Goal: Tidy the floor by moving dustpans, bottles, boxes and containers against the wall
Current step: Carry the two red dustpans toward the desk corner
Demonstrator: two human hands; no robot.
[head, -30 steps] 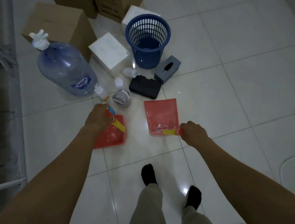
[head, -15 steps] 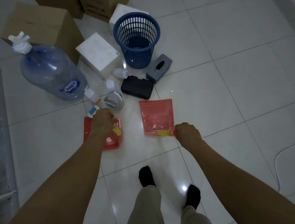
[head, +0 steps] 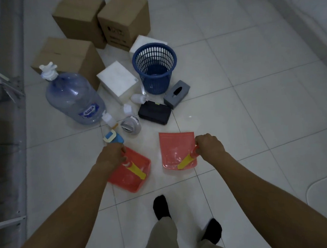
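The left dustpan (head: 131,177) is gripped by its handle in the curled left hand (head: 110,154), the right dustpan (head: 175,148) likewise in the right hand (head: 209,146), both mid-floor, with the water bottle (head: 74,97), boxes (head: 69,58) and basket (head: 154,67) judged not yet moved, and whether either pan is lifted cannot be told.

Red dustpans (head: 177,149), yellow handles (head: 185,162); blue basket (head: 155,73).

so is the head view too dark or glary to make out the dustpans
Head view: dim and bluish, but the left dustpan and right dustpan look sharp; faint glare on the glossy floor; wide-angle lens bows tile lines at the edges.
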